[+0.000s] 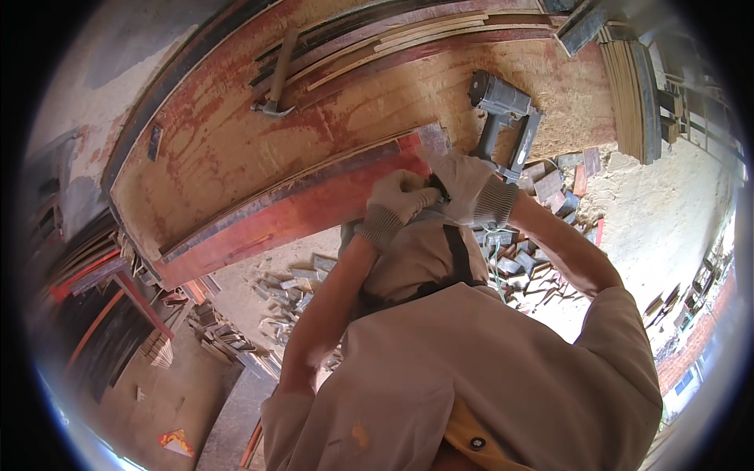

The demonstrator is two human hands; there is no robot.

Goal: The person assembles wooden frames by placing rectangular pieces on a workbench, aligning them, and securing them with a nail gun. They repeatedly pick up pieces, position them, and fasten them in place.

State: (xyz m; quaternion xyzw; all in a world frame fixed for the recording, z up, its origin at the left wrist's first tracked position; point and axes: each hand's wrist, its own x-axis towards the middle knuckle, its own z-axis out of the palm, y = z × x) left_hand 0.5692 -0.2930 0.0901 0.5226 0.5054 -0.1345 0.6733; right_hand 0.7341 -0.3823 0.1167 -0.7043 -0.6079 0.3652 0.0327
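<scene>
My left hand (pixel 395 204), in a pale knitted glove, is held in front of my waist with its fingers curled and thumb pressed toward a small dark object (pixel 440 188). My right hand (pixel 473 188), gloved the same way, meets it from the other side, fingers bent around that object. What the dark piece is I cannot make out, as the gloves cover most of it. Just beyond both hands lies the near edge of a long red-faced board (pixel 290 206). A grey nail gun (pixel 503 118) rests on the worktable past my right hand.
A claw hammer (pixel 280 77) and long wooden strips (pixel 400 39) lie across the worn wooden worktable (pixel 208 161). Board offcuts (pixel 542 188) litter the ground below. Stacked planks (pixel 631 98) stand at the far right, and a red-framed rack (pixel 129 286) at the left.
</scene>
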